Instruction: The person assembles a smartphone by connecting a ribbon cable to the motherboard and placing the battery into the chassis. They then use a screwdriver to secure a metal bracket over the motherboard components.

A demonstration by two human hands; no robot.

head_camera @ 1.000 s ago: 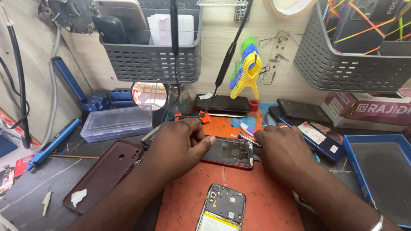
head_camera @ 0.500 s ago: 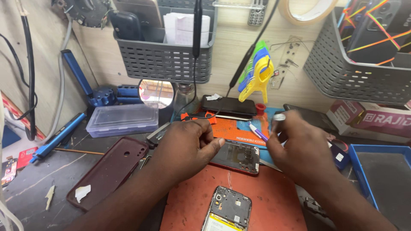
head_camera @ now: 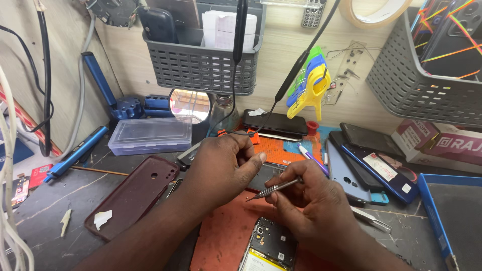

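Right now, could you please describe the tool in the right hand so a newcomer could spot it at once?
Start at the orange work mat in the middle of the bench, where both hands meet. The right hand pinches a slim grey metal screwdriver, its tip pointing left towards the left hand. Unlike the purple-tipped pen lying behind it, it is bare metal and lifted off the bench.

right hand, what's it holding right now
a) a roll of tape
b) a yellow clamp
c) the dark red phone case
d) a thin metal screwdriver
d: the right hand grips a thin metal screwdriver, tip pointing toward the left hand; the dark red phone case lies apart on the bench, and the yellow clamp hangs at the back wall.
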